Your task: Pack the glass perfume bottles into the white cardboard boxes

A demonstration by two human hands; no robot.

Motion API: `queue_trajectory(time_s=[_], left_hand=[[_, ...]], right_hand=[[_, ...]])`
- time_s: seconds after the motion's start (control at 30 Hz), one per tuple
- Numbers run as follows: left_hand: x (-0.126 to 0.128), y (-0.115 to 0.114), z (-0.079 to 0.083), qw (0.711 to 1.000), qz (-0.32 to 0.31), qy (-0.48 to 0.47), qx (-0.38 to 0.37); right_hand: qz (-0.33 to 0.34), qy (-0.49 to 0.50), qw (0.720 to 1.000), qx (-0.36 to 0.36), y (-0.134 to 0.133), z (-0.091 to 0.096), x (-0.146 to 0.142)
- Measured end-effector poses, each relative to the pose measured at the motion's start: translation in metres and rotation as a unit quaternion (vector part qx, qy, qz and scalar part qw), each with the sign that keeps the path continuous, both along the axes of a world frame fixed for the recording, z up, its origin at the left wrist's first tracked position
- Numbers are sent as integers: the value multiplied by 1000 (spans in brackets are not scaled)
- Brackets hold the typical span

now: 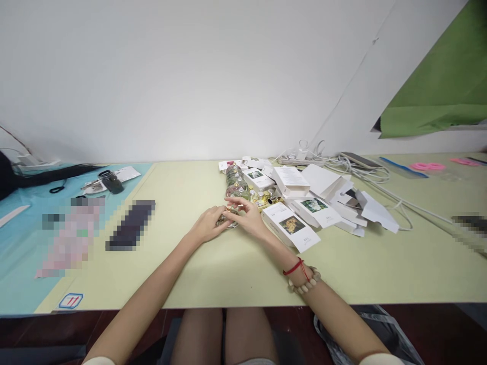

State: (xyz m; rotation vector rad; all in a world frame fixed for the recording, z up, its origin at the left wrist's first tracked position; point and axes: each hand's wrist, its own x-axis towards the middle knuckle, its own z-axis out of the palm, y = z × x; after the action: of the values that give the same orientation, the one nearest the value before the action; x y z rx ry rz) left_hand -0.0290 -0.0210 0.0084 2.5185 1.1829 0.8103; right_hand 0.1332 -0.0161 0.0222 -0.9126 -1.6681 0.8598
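My left hand [210,223] is closed around a small, shiny, clear glass bottle [231,219] close to the tabletop. My right hand [249,218] reaches in from the other side, thumb and fingers pressed on the same bottle. Fingers cover most of it, so its shape shows only in part. Just behind the hands stands a row of similar round glass bottles [236,180]. Several small gold-coloured pieces [262,196] lie to the right of that row. Nearest my right hand is a white box with a yellow flower picture [291,225].
More white flower-printed boxes [315,205] and opened cartons [342,203] are heaped on the right. Behind them run white cables [365,170] and a power strip [292,159]. A blurred dark rectangle [131,225] and a dark jar [111,182] lie left. Pink scissors [426,166] sit far right.
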Motion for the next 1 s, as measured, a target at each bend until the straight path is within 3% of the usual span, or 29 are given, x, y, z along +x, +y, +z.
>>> queue_trajectory(time_s=[0.17,0.43,1.0], left_hand=[[0,-1,3,1000,-5,-6,-7],[2,-2,1,1000,-14,-20,-5],[1,-1,1,1000,2,8,-6]], right_hand=[[54,43,996,-51,1,1,2],[4,39,998,-39,1,-3,-1],[23,63,996,-55,1,-5,-2]])
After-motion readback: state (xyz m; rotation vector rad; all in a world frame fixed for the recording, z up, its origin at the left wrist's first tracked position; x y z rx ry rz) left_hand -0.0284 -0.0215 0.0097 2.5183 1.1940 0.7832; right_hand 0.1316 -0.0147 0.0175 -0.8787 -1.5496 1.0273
